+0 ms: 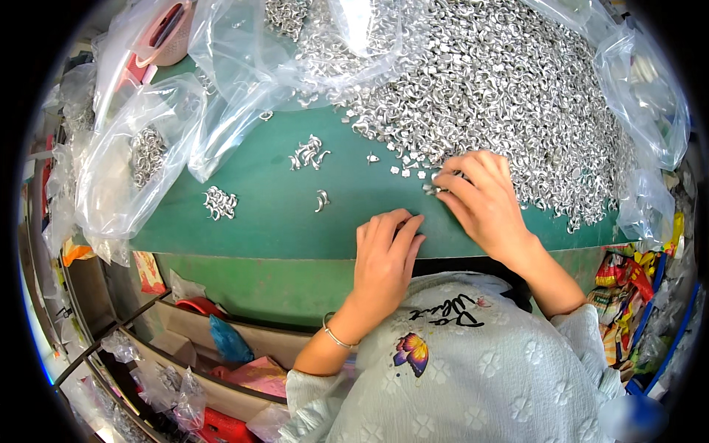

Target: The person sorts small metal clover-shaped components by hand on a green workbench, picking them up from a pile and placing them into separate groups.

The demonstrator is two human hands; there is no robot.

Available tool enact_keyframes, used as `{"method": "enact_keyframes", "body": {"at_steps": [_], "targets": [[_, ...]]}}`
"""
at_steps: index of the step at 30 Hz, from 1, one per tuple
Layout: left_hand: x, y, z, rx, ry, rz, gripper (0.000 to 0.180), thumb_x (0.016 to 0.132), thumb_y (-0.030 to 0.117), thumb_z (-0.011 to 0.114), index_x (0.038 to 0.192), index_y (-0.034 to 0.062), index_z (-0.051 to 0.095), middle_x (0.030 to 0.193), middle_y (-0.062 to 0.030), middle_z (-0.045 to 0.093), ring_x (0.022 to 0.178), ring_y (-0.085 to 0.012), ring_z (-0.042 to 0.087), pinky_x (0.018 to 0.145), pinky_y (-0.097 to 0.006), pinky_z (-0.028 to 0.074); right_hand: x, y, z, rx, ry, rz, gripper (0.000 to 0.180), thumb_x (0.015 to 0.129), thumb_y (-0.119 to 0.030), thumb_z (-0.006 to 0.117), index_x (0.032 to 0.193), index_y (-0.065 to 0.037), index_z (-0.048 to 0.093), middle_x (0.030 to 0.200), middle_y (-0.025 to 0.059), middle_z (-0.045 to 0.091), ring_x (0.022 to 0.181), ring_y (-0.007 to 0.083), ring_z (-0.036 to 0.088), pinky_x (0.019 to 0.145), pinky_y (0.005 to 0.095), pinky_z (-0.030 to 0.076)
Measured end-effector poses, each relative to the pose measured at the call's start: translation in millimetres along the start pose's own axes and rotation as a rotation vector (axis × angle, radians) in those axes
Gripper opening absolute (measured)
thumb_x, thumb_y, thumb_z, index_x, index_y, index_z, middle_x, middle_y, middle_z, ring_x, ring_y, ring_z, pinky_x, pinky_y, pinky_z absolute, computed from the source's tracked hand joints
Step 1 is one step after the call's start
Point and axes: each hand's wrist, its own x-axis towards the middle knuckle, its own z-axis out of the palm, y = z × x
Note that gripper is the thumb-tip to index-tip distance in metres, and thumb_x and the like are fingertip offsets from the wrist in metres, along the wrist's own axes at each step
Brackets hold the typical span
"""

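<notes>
A large heap of small curved silvery metal pieces (487, 88) covers the far right of the green tabletop (258, 214). At the heap's near edge my right hand (484, 199) is closed, its thumb and fingertips pinching at a small metal piece (430, 189). Near the table's front edge my left hand (385, 247) is curled, fingertips drawn together; whatever they hold is hidden. Left of the hands lie a small cluster of pieces (220, 203), another cluster (309, 153) farther back, and a curved piece (321, 200) by itself. Several tiny flat pieces (406, 171) are scattered beside my right hand.
Clear plastic bags (140, 162) lie at the left, one with metal pieces inside. Another bag (639, 103) drapes the right side. A pink basket (171, 37) stands far left. Below the table are an open drawer (244, 340) and colourful packets (624, 288).
</notes>
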Motion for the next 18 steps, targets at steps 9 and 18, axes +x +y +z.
{"method": "enact_keyframes", "body": {"at_steps": [9,18], "targets": [[11.8,-22.0,-32.2,0.351,0.278,-0.225,0.033,0.078,0.0,0.072,0.111,0.0045,0.066,0.116,-0.0116,0.057,0.1,-0.0296,0.053,0.09,-0.04,0.041,4.3,-17.0,21.8,-0.016,-0.057,-0.164,0.018,0.076,-0.014,0.063,0.093,-0.007,0.064,0.089,0.0035,0.053,0.089,0.021,0.05,0.075,0.0338,0.037],[7.0,-18.2,-28.7,0.248,0.218,-0.158,0.032,0.074,0.004,0.077,0.104,0.0073,0.068,0.107,-0.006,0.057,0.095,-0.0235,0.053,0.088,-0.038,0.038,23.9,-16.5,23.3,0.118,-0.026,-0.036,0.019,0.079,-0.013,0.07,0.097,-0.009,0.066,0.09,0.0039,0.056,0.089,0.0228,0.051,0.077,0.0357,0.038]]}}
